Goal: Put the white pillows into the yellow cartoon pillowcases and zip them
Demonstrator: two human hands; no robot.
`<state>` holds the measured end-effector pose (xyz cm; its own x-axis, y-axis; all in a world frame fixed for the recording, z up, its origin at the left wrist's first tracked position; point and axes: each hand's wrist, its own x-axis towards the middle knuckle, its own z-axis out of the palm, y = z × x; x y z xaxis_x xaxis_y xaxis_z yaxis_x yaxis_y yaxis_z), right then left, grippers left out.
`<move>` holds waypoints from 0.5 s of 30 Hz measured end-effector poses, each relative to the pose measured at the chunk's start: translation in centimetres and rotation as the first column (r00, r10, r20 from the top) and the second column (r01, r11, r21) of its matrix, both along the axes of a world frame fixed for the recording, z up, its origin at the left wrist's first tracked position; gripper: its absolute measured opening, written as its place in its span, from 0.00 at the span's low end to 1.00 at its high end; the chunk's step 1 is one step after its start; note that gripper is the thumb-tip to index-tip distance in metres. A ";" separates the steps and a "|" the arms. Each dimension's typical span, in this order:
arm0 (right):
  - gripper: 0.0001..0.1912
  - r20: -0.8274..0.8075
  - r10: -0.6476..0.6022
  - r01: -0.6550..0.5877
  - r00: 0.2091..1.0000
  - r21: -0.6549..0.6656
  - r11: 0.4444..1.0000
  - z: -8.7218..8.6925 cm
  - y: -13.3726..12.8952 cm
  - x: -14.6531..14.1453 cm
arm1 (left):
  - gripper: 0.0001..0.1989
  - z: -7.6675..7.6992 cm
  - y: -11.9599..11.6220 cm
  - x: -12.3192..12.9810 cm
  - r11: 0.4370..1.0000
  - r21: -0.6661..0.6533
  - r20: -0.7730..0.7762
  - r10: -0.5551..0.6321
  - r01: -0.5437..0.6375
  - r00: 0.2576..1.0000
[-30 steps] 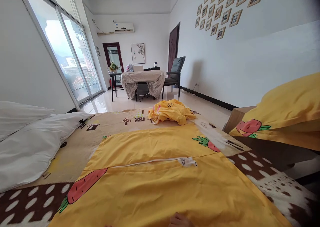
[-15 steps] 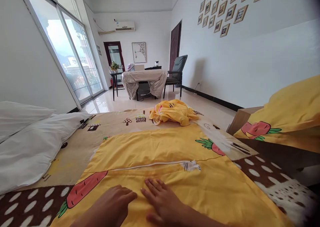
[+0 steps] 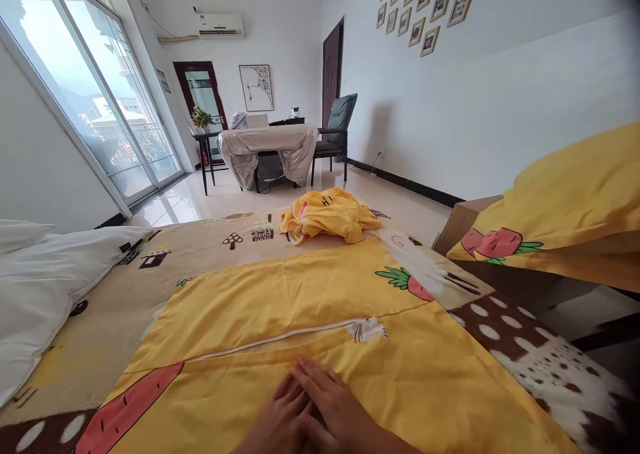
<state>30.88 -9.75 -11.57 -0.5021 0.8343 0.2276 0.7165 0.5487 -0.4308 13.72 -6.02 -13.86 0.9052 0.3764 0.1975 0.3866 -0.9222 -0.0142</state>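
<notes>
A yellow cloth cover [image 3: 240, 301] with carrot prints lies flat across the bed. A long white-edged opening [image 3: 280, 339] runs across its middle and ends near a white cat print [image 3: 367, 331]. Just below that opening, my left hand [image 3: 287, 411] and my right hand [image 3: 333, 401] touch each other over the cloth. The right hand's fingers lie partly over the left, stretched out. My left hand's fingers are partly hidden under the right, and whether anything is between them does not show.
Beyond the cover lies a crumpled yellow cloth [image 3: 330, 217]. White pillows [image 3: 45, 287] are at the left on the patterned blanket [image 3: 200, 254]. Another yellow cloth [image 3: 575, 194] drapes over a cardboard box [image 3: 463, 224] at the right. A covered table [image 3: 270, 141] and a chair [image 3: 335, 131] stand behind.
My left hand has moved right and now meets my right hand, which were apart before. The view has turned slightly right and down, and the cover lies much as before.
</notes>
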 end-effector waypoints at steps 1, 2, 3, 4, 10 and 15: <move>0.32 0.047 -0.010 0.011 0.999 -0.013 1.000 -0.2 -0.1 1.3 | 0.30 0.3 -0.1 -1.0 0.999 0.021 -0.030 -0.029 0.029 0.999; 0.32 0.098 -0.042 0.043 0.994 -0.002 0.999 -0.5 -0.4 2.9 | 0.30 0.7 -0.1 -2.4 0.998 0.057 -0.054 -0.027 0.030 0.998; 0.32 0.148 -0.112 0.110 0.983 0.023 0.994 -1.0 -0.8 4.8 | 0.30 1.1 -0.1 -3.9 0.994 0.105 -0.067 0.015 -0.007 0.998; 0.31 0.192 -0.233 0.224 0.953 0.065 0.972 -1.7 -1.5 7.0 | 0.30 1.3 0.0 -5.7 0.985 0.154 -0.069 0.088 -0.076 0.994; 0.27 0.249 -0.719 0.616 0.649 0.383 0.689 -5.7 -5.6 19.0 | 0.32 0.6 -0.1 -14.0 0.851 0.339 0.039 0.413 -0.401 0.910; 0.27 0.273 -0.669 0.579 0.692 0.344 0.739 -2.9 -2.0 16.4 | 0.32 1.6 -1.2 -7.3 0.965 0.222 0.028 0.136 -0.139 0.990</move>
<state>47.32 -11.73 -14.48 0.0373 0.9343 0.3545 0.9992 -0.0390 -0.0024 6.46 -7.18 -12.29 0.8446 0.4425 0.3015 0.5111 -0.8341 -0.2077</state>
